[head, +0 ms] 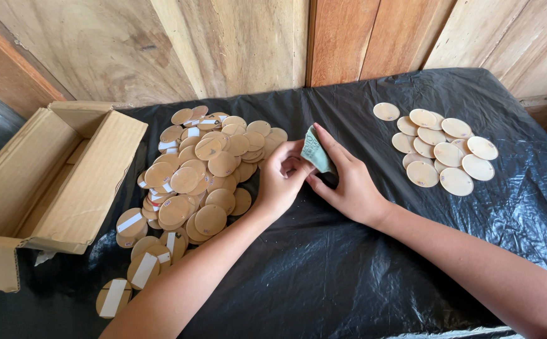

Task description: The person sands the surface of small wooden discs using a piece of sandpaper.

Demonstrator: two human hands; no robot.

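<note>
Two bare forearms reaching in over the black-covered desk point(323, 276). Left hand point(279, 182) and right hand point(348, 182) pressed together, both pinching a green sanding pad point(315, 149). Heap of wooden discs point(192, 182) just left; smaller cleaned discs point(439, 147) right; open cardboard box point(41, 182) far left.

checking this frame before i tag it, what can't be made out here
- Head view: whatever the left hand grips is hidden by its curled fingers and the green pad in the right hand.
- Cardboard box: inside hidden by its flaps, left side cut off by the frame.
- Lower discs in the big pile: covered by upper ones.
</note>
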